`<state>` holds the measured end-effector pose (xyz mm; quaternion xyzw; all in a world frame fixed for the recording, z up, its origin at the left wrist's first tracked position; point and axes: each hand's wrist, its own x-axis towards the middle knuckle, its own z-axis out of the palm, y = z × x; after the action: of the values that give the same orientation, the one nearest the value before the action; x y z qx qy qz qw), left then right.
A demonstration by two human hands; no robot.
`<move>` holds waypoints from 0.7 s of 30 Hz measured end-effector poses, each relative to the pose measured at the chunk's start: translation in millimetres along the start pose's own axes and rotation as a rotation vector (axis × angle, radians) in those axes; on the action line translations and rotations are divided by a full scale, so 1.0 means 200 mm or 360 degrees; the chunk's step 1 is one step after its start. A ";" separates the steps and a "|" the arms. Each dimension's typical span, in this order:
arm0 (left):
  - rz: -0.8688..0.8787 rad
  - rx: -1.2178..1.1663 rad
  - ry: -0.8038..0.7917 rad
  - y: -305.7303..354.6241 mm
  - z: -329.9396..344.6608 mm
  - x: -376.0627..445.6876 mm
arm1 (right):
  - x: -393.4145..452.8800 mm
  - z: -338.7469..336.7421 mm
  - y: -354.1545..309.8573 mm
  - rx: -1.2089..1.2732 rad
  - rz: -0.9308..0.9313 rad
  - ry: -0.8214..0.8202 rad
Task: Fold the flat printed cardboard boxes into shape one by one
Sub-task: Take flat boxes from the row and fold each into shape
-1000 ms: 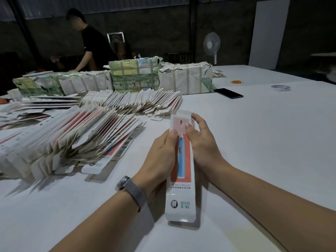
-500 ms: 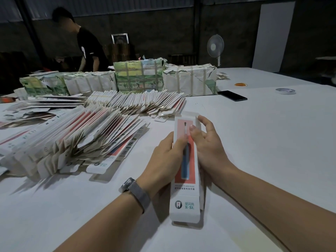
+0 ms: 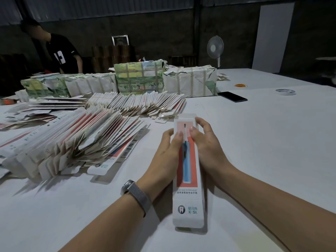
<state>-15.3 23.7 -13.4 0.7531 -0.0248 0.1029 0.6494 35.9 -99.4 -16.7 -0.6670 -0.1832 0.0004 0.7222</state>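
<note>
Your left hand and right hand pinch the box on the table, squeezing it open (still nearly flat); next, push the sides square, then tuck flaps.

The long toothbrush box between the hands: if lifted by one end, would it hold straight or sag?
The toothbrush box, held by the left hand and right hand, looks like thin printed card, so probably light. Its folded sides likely keep it fairly straight, though it could crush under a firm squeeze.
</note>
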 end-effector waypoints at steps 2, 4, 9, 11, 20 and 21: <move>0.0022 -0.0127 0.0078 0.00 -0.01 0.01 | -0.01 0.01 0.00 -0.0023 -0.0012 -0.0061; 0.0030 -0.0222 0.0118 0.01 -0.01 0.01 | -0.02 0.01 -0.01 -0.0028 0.0001 -0.0109; 0.0047 -0.0359 0.0161 0.02 -0.02 0.00 | -0.03 0.02 -0.03 -0.0014 0.0021 -0.0232; 0.0061 -0.0335 0.0184 0.01 -0.02 0.00 | -0.04 0.02 -0.04 -0.0012 0.0036 -0.0249; 0.0087 -0.0249 0.0223 0.00 0.00 0.00 | -0.03 0.01 -0.03 -0.0068 0.0092 -0.0253; 0.0090 -0.0241 0.0233 0.00 0.00 0.00 | -0.03 0.01 -0.03 -0.0075 0.0102 -0.0247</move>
<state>-14.4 24.0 -13.1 0.6912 -0.0062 0.1739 0.7014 29.2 -99.4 -12.2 -0.6874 -0.2171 0.0709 0.6894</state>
